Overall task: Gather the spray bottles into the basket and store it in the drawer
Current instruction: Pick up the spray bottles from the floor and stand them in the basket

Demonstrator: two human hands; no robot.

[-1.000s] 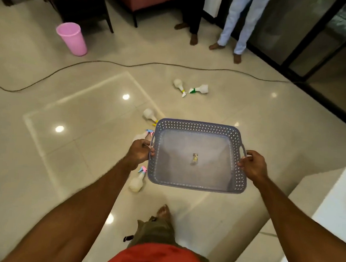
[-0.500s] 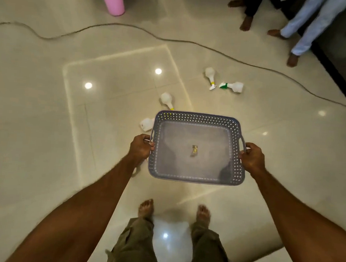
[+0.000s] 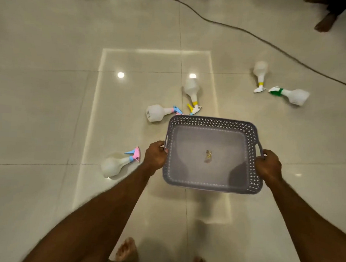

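I hold a grey perforated basket (image 3: 213,121) level above the floor, my left hand (image 3: 155,156) on its left handle and my right hand (image 3: 269,165) on its right handle. Only a small sticker lies inside it. Several white spray bottles lie on the tiles: one with a pink and blue nozzle (image 3: 115,163) left of my left hand, another pink and blue one (image 3: 157,112) beyond the basket's far left corner, a yellow-collared one (image 3: 192,89) next to it, and further right a yellow-collared one (image 3: 260,72) and a green-nozzled one (image 3: 293,95).
A dark cable (image 3: 231,25) snakes across the floor beyond the bottles. Another person's bare feet (image 3: 324,22) stand at the top right. My own feet (image 3: 125,251) show at the bottom edge. The floor is glossy beige tile with lamp reflections.
The view has tilted further down and shifted; the pink bin has left the frame. The bottle left of my hand, hidden half a second ago, shows again. Both hands keep their hold on the basket.
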